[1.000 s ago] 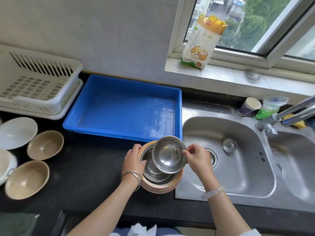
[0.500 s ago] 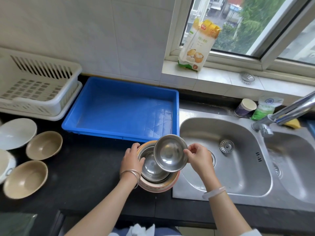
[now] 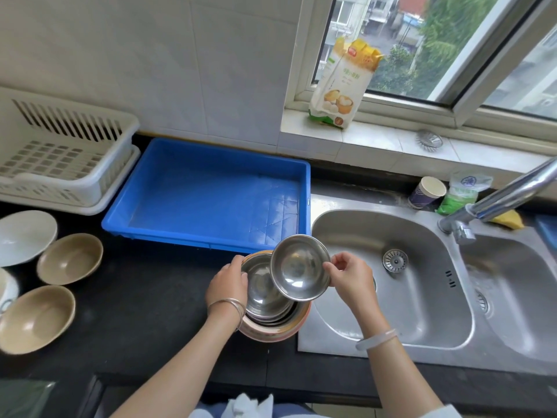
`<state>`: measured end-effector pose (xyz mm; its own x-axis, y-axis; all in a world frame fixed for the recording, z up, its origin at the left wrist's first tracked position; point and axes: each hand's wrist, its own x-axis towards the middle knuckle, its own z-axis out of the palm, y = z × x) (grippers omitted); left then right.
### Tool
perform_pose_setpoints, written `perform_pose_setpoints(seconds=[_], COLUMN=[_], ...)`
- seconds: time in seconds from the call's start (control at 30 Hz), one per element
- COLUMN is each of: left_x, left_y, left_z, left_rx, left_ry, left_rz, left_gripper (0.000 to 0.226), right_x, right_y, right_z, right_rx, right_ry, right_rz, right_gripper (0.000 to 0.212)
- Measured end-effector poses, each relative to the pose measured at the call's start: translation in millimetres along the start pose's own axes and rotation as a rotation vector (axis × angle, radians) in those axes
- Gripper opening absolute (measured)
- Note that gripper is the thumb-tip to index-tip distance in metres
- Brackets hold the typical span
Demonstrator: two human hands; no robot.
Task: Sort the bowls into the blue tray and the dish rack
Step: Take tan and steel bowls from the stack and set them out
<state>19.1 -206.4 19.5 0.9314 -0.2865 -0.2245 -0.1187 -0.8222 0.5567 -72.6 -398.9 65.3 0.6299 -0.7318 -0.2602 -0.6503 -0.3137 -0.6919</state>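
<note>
Steel bowl [image 3: 300, 267] pinched at rim by right hand [image 3: 349, 277], left hand [image 3: 227, 282] gripping bowl stack [image 3: 265, 300], blue tray [image 3: 180, 235] behind

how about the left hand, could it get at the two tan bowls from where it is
Probably yes, once freed: the left hand grips the rim of the bowl stack, and only open black counter lies between it and the tan bowls to its left.
</note>
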Motion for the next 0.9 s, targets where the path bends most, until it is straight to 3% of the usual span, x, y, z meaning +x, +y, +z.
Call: perform_pose_setpoints(seconds=[0.13,0.43,0.53,0.73,0.9], left_x=[-1,-2,-2,-5,-17], left_y=[5,14,7,-33,-90], left_z=[-2,-19,-37,-77,-107], left_rx=[0.055,-0.183,-0.23,-0.304,-0.346], left_ry=[0.046,0.153,0.187,0.264,0.333], left_rz=[0.004,-0.061,-0.081,-0.175,-0.373], left_gripper=[0.01,0.022,0.016,0.01,0.013], right_x=[0,2,3,5,-2], right_y=[-1,0,-9,-43,-78], right_z=[-2,-2,-1,19,66], right_rx=[-0.018,0.064,0.095,0.156,0.167], right_ry=[0.0,-0.068,-0.094,-0.161,-0.269], right_rz=[0.006,-0.05,-0.081,-0.127,-0.176], right_gripper=[0.02,0.01,0.009,0.006,0.004])
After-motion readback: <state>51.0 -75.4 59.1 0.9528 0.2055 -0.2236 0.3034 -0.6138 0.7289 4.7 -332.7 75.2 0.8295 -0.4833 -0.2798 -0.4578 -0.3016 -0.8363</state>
